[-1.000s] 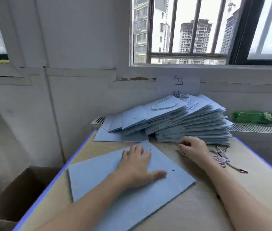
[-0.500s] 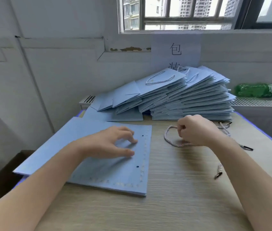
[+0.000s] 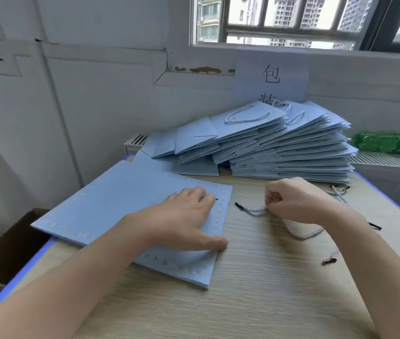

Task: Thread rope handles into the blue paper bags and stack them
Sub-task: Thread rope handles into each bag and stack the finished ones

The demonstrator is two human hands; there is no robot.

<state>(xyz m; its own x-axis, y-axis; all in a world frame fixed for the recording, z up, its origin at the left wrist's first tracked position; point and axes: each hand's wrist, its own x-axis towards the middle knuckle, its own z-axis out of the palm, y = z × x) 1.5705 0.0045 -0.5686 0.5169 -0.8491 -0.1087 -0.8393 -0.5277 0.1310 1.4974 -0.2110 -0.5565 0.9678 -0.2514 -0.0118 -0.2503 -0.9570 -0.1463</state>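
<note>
Here's the flat blue bag (image 3: 130, 211), lying on the worktop (image 3: 255, 289) just in front of the big stack of finished bags (image 3: 279, 148), its open edge pointing right. The left hand (image 3: 184, 221) is spread flat on the bag, fingers straight, pressing it down right beside the small punched hole (image 3: 216, 199) near that open edge. The right hand (image 3: 292, 201), just right of the bag and clear of it, has its fingers curled tight on a white rope handle (image 3: 255, 210), pinching it a little way back from its black tip (image 3: 238, 205). That tip points toward the bag and hangs just off the bag's edge, not yet in the hole. The rest of the rope loops out under the right wrist, and a few spare ropes (image 3: 338, 192) lie further right of the bag, near the foot of the stack.

So this looks like the threading step, right at its start. The next move calls for steering that stiff black tip into the hole while the left hand keeps the paper from sliding, perhaps lifting the top layer to let the tip pass through. The hole is small, so aim matters more than force.
</note>
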